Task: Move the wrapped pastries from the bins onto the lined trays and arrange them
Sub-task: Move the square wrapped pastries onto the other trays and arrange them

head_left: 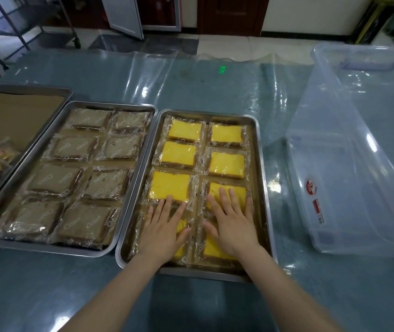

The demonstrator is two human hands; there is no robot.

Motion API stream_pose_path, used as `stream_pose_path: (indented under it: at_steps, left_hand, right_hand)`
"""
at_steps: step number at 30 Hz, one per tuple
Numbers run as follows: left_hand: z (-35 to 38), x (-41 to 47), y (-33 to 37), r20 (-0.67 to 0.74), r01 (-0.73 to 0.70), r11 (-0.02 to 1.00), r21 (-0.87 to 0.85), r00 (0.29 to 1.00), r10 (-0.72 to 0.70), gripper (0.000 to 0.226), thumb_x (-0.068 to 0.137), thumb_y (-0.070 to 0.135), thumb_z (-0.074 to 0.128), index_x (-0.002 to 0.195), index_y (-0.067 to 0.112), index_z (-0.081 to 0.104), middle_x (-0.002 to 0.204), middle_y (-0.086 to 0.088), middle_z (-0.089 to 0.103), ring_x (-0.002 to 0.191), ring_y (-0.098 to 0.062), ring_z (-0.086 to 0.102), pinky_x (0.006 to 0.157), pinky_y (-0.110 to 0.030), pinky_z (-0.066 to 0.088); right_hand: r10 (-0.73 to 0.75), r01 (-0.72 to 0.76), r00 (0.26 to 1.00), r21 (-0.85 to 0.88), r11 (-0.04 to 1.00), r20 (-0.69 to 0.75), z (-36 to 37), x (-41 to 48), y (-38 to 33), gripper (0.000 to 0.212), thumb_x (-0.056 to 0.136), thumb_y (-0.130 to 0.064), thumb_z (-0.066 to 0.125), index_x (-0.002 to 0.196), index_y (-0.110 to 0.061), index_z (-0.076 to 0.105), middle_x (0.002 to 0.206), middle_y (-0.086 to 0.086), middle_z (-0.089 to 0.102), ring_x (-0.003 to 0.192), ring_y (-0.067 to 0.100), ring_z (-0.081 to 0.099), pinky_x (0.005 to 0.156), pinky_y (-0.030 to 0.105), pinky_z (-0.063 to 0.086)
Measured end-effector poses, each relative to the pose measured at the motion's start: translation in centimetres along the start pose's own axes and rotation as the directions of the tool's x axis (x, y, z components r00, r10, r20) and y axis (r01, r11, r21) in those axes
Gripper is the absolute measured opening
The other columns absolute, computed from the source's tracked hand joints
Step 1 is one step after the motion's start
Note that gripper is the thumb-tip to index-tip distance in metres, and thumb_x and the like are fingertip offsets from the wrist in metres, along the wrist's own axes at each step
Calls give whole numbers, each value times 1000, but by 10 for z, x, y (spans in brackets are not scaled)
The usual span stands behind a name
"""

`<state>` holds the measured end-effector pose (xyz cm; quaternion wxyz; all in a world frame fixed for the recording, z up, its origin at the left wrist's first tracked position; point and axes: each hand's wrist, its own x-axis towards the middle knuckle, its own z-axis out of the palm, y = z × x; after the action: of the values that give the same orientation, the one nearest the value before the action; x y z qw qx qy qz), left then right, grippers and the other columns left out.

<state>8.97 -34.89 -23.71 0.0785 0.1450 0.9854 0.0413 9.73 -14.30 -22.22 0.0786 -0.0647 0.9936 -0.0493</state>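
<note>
Head view: left hand (164, 232) flat on near-left yellow pastry (180, 252), right hand (233, 226) on near-right pastry (215, 250), steel tray (261, 188). fingers (223, 198) spread straight, gripping nothing; pastries' long axes run crosswise

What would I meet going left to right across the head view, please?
Paper-lined tray → tray of brown wrapped cakes → tray of yellow wrapped cakes, left hand then right hand flat on them → clear plastic bin.
</note>
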Motion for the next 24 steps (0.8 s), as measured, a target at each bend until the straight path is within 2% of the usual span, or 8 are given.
stream_pose_path:
  at_steps: [5,9,11,16,19,24]
  left_hand:
    - [-1,0,0,-6,-5,1000,-6,1000,5,67,89,66,15,143,39,-15,153,-3,-23,139,-19,-24,111,-39,-16]
    - [-3,-2,0,-29,0,998,-62,1000,-1,64,89,63,12,145,39,-9,154,0,-21,139,-16,-24,112,-38,-15]
    - [-5,-3,1,-30,1,998,-68,1000,-3,62,90,61,11,145,39,-9,154,1,-20,139,-14,-26,112,-37,-15]
    - [-7,-3,1,-11,6,995,-97,1000,-8,62,87,62,4,143,41,-10,154,5,-20,138,-11,-28,111,-37,-18]
    - [-8,-4,1,-10,6,993,-116,1000,-7,61,88,62,5,143,40,-10,154,5,-19,139,-11,-26,112,-37,-16]
    - [-12,-4,4,-65,42,992,-120,997,-50,67,90,59,6,144,26,-17,153,3,-18,138,-11,-27,110,-33,-19]
  right_hand:
    - [-35,34,999,12,999,36,2,-8,0,76,81,-78,1,145,-41,-15,156,-2,-23,138,22,-32,105,54,-24]
    - [21,-16,998,66,998,-66,-11,23,0,77,80,-77,-4,146,-38,-12,156,-2,-19,140,22,-26,106,53,-20]
    - [46,-40,996,80,996,-72,-19,49,2,78,81,-75,-2,148,-35,-7,156,0,-16,141,23,-24,107,52,-16]
    - [108,-119,990,124,985,89,-18,88,19,72,90,-68,16,150,-34,-4,159,1,-13,143,26,-19,113,60,-4]
    - [122,-128,991,95,987,60,-12,83,22,70,91,-67,16,150,-35,-2,159,1,-10,144,26,-16,112,59,-9]
    - [160,-161,987,66,985,14,-17,75,16,74,88,-70,12,150,-31,4,160,4,-5,144,28,-13,111,57,-8]
